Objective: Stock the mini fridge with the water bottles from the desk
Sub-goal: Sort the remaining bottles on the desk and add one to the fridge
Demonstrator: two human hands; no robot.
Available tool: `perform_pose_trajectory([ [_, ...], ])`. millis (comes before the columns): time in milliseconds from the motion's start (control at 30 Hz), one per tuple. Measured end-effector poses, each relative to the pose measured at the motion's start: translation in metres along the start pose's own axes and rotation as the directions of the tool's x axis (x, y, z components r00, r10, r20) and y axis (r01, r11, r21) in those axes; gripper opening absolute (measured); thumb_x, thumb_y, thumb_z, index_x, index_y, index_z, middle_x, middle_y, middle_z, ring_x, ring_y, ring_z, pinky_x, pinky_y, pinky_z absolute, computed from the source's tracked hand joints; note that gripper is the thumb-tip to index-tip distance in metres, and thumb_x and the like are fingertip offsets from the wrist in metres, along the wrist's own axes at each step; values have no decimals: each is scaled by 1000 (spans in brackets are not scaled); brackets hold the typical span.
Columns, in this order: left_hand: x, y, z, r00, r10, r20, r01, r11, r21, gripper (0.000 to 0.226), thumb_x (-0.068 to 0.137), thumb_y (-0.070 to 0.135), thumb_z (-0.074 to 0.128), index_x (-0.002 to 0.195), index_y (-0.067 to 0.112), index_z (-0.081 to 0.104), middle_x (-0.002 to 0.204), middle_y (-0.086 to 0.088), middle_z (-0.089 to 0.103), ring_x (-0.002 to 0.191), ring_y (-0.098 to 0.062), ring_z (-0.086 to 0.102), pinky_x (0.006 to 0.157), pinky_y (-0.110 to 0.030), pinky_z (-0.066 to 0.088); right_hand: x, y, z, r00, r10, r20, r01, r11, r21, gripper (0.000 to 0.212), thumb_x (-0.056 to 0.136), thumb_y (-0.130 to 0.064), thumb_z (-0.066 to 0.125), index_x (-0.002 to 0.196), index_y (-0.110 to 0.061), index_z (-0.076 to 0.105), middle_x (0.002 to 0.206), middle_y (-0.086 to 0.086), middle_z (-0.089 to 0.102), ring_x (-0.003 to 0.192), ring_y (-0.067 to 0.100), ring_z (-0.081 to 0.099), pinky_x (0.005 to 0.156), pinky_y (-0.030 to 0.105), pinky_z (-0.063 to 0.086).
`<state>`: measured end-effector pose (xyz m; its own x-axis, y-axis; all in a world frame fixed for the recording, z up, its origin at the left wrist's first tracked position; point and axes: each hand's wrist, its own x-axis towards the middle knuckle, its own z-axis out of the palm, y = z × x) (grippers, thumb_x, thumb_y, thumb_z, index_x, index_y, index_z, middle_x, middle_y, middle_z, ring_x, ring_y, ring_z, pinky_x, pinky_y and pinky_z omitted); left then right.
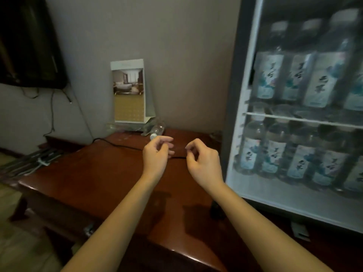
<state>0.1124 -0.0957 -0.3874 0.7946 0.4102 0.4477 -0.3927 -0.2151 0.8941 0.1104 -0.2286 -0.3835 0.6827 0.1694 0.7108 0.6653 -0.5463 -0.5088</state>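
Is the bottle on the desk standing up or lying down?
Lying down. The bottle rests on its side on the desk, by the calendar, white cap forward.

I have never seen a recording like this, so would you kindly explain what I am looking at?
There is no machine: a person wears a camera on the head, looking down at their own arms. The left hand and right hand hover over a wooden desk, fingers loosely curled, holding nothing. On the desk are a clear bottle on its side, a black cable and a standing card. At right, the mini fridge holds two shelves of water bottles.
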Motion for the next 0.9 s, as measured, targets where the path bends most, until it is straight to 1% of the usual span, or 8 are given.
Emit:
perform_pose_trajectory([
  [167,39,-63,-30,979,-173,-108,178,984,31,27,91,-1,43,85,21,59,77,-2,60,49,2,56,49,-12,46,32,17,68,963,193,190,-170,977,-132,16,84,-14,51,95,-20,60,87,7,68,84,31,63,69,34,48],
  [267,68,-93,-32,963,-237,-129,245,968,47,23,90,0,45,90,19,58,80,-1,60,56,-5,57,53,-19,46,60,32,109,922,276,272,-211,947,-244,22,84,-14,47,100,-20,61,103,10,67,98,33,61,76,33,47],
  [367,98,-116,-31,953,-265,-145,277,958,71,19,90,2,46,93,19,56,83,-1,58,62,-10,57,59,-27,46,86,45,146,892,326,312,-229,923,-309,25,85,-12,46,104,-16,61,109,12,65,103,35,59,74,31,44],
  [533,126,-148,-40,970,-177,-167,220,932,288,18,89,13,51,96,27,57,86,3,62,83,-22,65,78,-44,54,123,69,198,901,299,315,-171,911,-376,29,85,-10,47,113,-10,54,115,15,61,108,36,56,79,35,45],
  [633,127,-153,-42,982,-104,-160,158,910,382,18,89,13,51,102,23,58,93,1,63,88,-22,62,81,-37,50,140,84,224,905,246,348,-95,913,-397,38,84,-10,49,121,-11,46,121,17,54,113,37,51,82,39,45],
  [733,126,-151,-40,992,-11,-123,72,860,505,21,90,13,50,108,20,58,102,2,63,91,-19,58,80,-32,45,154,94,244,884,229,407,-49,913,-406,54,85,-14,52,135,-21,35,131,16,44,119,37,43,87,42,43],
  [800,125,-153,-40,993,2,-117,62,841,538,23,89,14,49,109,20,58,104,3,62,91,-19,58,77,-29,43,161,95,254,866,223,447,-25,913,-407,62,85,-18,54,141,-27,29,139,15,39,124,37,39,93,44,42],
  [900,125,-152,-40,992,7,-126,64,835,546,23,89,13,49,109,21,57,103,4,60,90,-18,58,74,-25,38,167,93,267,852,236,467,-6,896,-443,61,87,-23,55,142,-30,29,144,14,34,128,36,35,96,45,41],
])
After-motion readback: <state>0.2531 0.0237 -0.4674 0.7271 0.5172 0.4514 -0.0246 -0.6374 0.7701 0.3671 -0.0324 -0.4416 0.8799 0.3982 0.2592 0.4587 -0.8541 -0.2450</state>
